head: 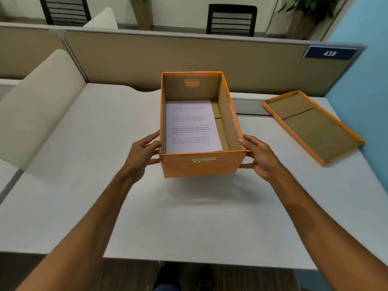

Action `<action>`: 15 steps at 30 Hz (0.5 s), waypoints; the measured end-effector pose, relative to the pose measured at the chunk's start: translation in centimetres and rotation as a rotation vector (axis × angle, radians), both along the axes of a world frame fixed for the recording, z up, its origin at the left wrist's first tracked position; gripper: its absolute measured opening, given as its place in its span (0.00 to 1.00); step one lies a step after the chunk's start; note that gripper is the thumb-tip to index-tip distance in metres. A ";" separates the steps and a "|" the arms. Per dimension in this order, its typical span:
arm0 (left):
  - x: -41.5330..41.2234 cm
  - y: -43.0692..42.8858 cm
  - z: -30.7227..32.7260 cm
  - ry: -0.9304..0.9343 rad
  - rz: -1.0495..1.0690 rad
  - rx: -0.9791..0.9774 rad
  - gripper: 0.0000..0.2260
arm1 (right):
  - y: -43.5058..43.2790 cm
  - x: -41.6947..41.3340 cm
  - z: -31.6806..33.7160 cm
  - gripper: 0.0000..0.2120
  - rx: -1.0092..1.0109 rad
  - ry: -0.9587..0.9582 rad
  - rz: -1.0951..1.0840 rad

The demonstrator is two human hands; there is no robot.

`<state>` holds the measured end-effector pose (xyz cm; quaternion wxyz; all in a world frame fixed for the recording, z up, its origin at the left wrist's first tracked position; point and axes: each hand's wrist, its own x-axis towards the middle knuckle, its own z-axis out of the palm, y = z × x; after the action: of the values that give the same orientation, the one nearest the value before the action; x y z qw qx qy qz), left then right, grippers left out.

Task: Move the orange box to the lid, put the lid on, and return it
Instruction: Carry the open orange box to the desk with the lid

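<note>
The orange box (202, 165) is gripped between both hands over the middle of the white desk (84, 196). It seems to be lifted clear of the desktop, judging by the faint shadow below it, though its underside is hidden and the gap itself cannot be seen.

The left hand (140, 153) presses flat against the box's left wall near the front corner, thumb along the top rim and fingers curled round the side; the fingertips are hidden behind the cardboard. The right hand (258, 153) mirrors it on the right wall, thumb up by the rim, fingers spread along the side and partly tucked out of sight beneath the corner.

The box stands open, and a printed sheet of paper (192, 127) lies flat on its bottom against the left wall; the print is too small and blurred to read. A strip of bare cardboard floor shows beside it on the right. A handle slot shows on the near wall and another on the far wall.

The lid (315, 127) lies upside down near the desk's far right corner, well apart from the box, its near end reaching the right edge.

Behind the desk stands a beige partition (189, 57) bearing a blue number plate (330, 53) reading 438.
</note>
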<state>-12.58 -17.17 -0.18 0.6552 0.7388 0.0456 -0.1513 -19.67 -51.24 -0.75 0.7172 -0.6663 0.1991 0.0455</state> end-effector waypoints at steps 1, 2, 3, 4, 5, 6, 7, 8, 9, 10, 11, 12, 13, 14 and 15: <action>-1.1 -0.6 -0.2 0.001 0.000 0.005 0.19 | -0.6 -1.4 -0.2 0.20 0.005 0.001 -0.007; -2.2 -1.2 -0.4 0.003 -0.005 0.009 0.19 | -1.1 -2.8 -0.4 0.20 0.010 0.004 -0.013; -3.3 -1.7 -0.6 0.007 -0.012 0.012 0.19 | -1.5 -4.1 -0.6 0.20 0.015 0.007 -0.020; -4.3 -2.1 -0.7 0.012 -0.020 0.013 0.19 | -1.9 -5.4 -0.9 0.20 0.020 0.009 -0.027; -5.3 -2.5 -0.8 0.016 -0.025 0.014 0.19 | -2.1 -6.5 -1.1 0.20 0.025 0.013 -0.033; -6.2 -2.7 -0.9 0.019 -0.027 0.018 0.19 | -2.4 -7.6 -1.3 0.20 0.032 0.017 -0.039; -7.0 -2.9 -1.1 0.018 -0.029 0.024 0.19 | -2.5 -8.5 -1.5 0.20 0.039 0.021 -0.047; -7.8 -3.1 -1.2 0.018 -0.031 0.031 0.19 | -2.6 -9.5 -1.7 0.19 0.044 0.024 -0.053; -8.5 -3.3 -1.4 0.019 -0.034 0.038 0.19 | -2.6 -10.3 -1.8 0.20 0.046 0.027 -0.058; -9.1 -3.4 -1.6 0.023 -0.037 0.046 0.19 | -2.6 -11.1 -2.0 0.20 0.048 0.029 -0.062; -9.7 -3.4 -1.8 0.026 -0.041 0.051 0.19 | -2.5 -11.8 -2.1 0.20 0.050 0.031 -0.068; -10.2 -3.4 -2.0 0.029 -0.046 0.054 0.19 | -2.5 -12.5 -2.3 0.19 0.054 0.030 -0.072; -10.7 -3.3 -2.2 0.031 -0.053 0.053 0.19 | -2.4 -13.2 -2.4 0.19 0.059 0.028 -0.075; -11.1 -3.2 -2.3 0.031 -0.061 0.050 0.19 | -2.2 -13.9 -2.5 0.20 0.065 0.028 -0.077; -11.5 -3.1 -2.5 0.030 -0.070 0.047 0.18 | -2.1 -14.6 -2.6 0.20 0.068 0.030 -0.081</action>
<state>-24.05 -20.30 -2.64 0.6311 0.7528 0.0331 -0.1841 -34.25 -53.36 -3.35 0.7377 -0.6322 0.2347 0.0333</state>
